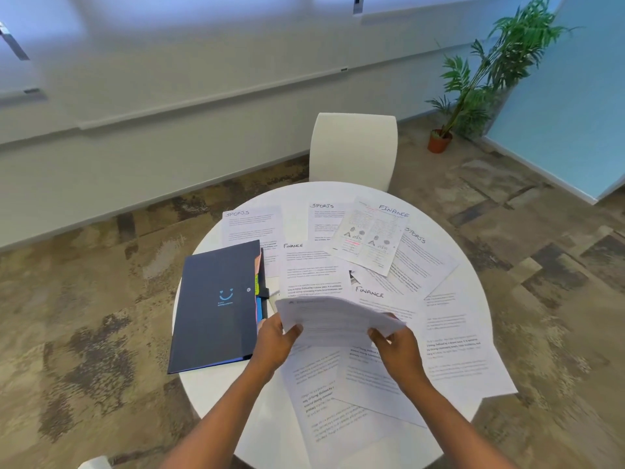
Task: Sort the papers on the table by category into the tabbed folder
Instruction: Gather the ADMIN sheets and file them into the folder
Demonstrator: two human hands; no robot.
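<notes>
- Left hand (pixel 275 336) pinches the near-left edge of a lifted sheet (pixel 333 316); right hand (pixel 394 343) pinches its near-right edge. The sheet is raised off the pile and curved, top edge tipped away; its heading is blurred, so I cannot read the category.
- Tabbed folder (pixel 216 306): closed, dark cover, lying on the left of the round white bench (pixel 216 390), near corner hanging past the rim. Coloured tabs show along its right edge, just beside the left hand.
- Remaining papers fan across the bench, overlapping. Legible headings: SPORTS sheet (pixel 252 225) far left, FINANCE sheet (pixel 370 235) far centre on top of others.
- Risk: folder is shut while both hands are occupied. Freeing one hand to open it leaves the sheet held at one edge; it could droop or crease.
- Risk: near sheets (pixel 348 431) overhang the bench edge under the forearms; a sleeve-level brush could slide them to the floor.
- Risk: overhanging folder may tip if pressed at the near corner.
- Risk: misfiling if the heading goes unchecked.
</notes>
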